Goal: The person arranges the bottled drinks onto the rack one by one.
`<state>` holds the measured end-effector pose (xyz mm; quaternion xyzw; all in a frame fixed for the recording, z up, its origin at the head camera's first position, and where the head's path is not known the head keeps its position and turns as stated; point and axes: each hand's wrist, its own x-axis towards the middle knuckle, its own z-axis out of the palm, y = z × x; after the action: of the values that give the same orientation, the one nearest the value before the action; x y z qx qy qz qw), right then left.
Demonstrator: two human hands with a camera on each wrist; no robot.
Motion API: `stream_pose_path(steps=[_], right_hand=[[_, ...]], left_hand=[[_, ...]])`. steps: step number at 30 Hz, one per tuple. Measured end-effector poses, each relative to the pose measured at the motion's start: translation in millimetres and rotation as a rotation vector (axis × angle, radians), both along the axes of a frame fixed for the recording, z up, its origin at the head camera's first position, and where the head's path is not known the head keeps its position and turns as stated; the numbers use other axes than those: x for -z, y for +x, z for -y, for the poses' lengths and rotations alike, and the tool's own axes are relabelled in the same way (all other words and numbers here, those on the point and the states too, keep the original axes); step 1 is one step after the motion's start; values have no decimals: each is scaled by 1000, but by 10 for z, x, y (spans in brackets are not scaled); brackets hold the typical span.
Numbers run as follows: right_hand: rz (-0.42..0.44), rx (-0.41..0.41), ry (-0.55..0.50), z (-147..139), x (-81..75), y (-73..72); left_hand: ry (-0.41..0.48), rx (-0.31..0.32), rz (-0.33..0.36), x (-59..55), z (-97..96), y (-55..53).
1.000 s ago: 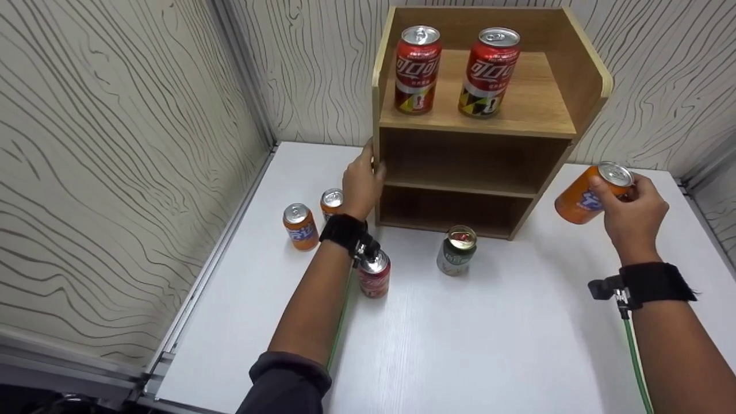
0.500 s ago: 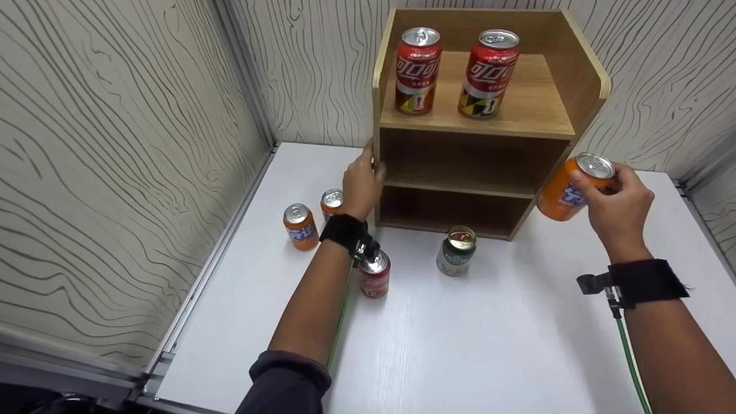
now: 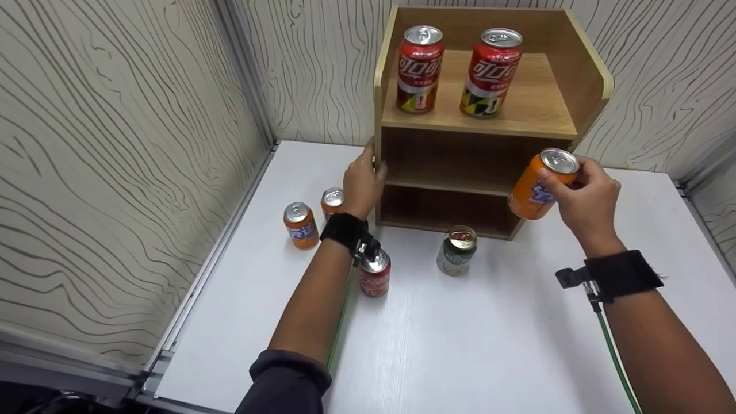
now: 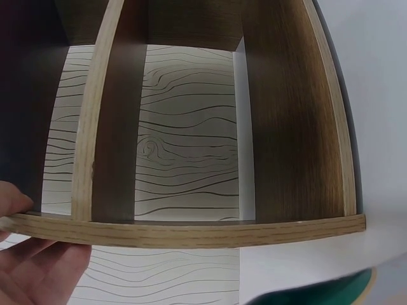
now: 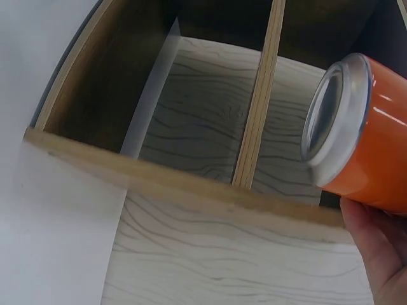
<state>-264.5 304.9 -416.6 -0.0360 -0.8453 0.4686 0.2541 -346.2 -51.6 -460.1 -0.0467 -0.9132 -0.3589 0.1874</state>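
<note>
My right hand point(image 3: 589, 198) holds an orange soda can point(image 3: 535, 192), tilted, in front of the right side of the wooden shelf point(image 3: 477, 129). In the right wrist view, the can's silver bottom point(image 5: 331, 121) faces the shelf's lower openings. My left hand point(image 3: 363, 183) grips the shelf's left side panel. The left wrist view has the thumb point(image 4: 11, 200) inside that panel and the fingers point(image 4: 54, 270) outside it. Two red cola cans, a left one point(image 3: 420, 72) and a right one point(image 3: 491, 75), stand on the top level.
On the white table point(image 3: 460, 345) stand a green-and-white can point(image 3: 457, 253) before the shelf and a red can point(image 3: 375, 279) beside my left wrist. Two orange cans stand left of that forearm, one nearer point(image 3: 301, 227) and one partly hidden point(image 3: 332, 202). Patterned walls point(image 3: 322, 75) enclose the back and sides.
My right hand has carried the orange soda can leftward and slightly up, from beside the shelf to in front of its right side. The left hand keeps its place on the panel.
</note>
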Motion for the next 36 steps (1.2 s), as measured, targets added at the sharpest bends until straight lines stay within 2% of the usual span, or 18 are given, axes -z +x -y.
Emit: stream_pose_path(steps=[8,24,30,36], right_hand=[[2,-57,14,247,-11,-89],[50,-154,-2,581,-39,-291],[58,-159,15,724,-10,-372],[43,-168,17,866,1,-460]], left_hand=[[6,29,2,-14,-1,13],[22,24,7,11,16,-5],[26,22,8,20,8,-12],[21,33,-27,29,11,-8]])
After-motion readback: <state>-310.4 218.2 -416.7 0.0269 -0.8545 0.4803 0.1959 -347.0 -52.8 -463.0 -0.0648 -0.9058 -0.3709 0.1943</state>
